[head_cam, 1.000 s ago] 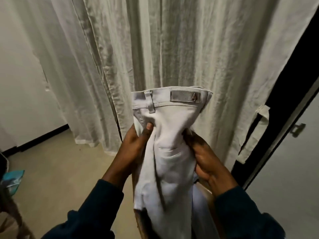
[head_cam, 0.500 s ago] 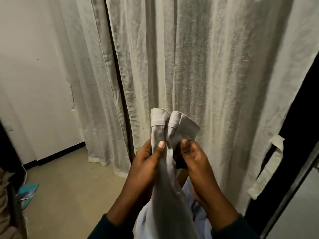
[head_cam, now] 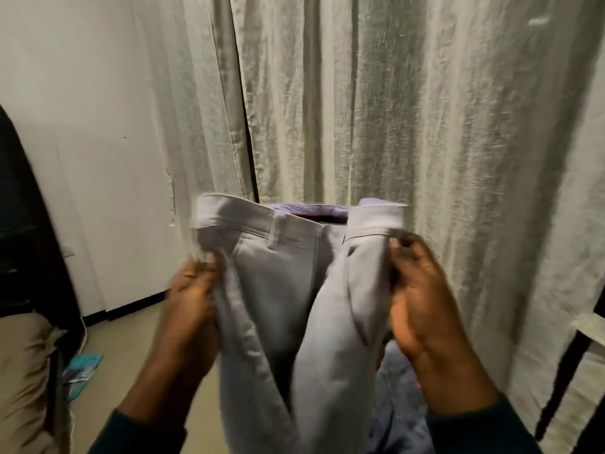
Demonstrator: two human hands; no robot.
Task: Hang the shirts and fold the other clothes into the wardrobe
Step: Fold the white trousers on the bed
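Left hand (head_cam: 193, 299) pinches the left side of the light grey trousers (head_cam: 294, 290) just under the waistband; right hand (head_cam: 415, 290) grips the right side. Trousers hang spread open mid-frame, front of the pale curtain (head_cam: 409, 103). Blue cloth (head_cam: 399, 388) sits lower right, behind them.

One head-worn view — looking forward and slightly down, close on the curtain (head_cam: 393, 109).
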